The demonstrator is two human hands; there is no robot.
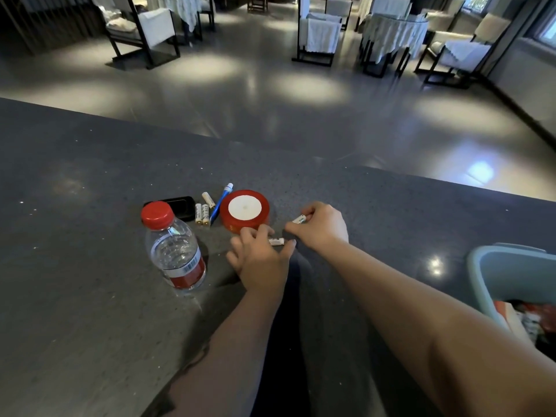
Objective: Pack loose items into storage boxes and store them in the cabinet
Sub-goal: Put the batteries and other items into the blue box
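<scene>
Picking up batteries: left hand (258, 260) pinching one (276, 242), right hand (319, 225) pinching another (299, 219). Storage box (493, 275) at right, partly filled. Still loose on counter (90, 164): three batteries (202, 214), pen (221, 203), ribbon spool (244, 210), bottle (174, 251). Cabinet step not started.

My dark speckled countertop (90, 296) carries a water bottle (174, 251), red ribbon spool (245, 210), blue pen (221, 203), loose batteries (203, 213), black case (180, 206) — and a grey-blue bin (511, 275) at its right end.
</scene>
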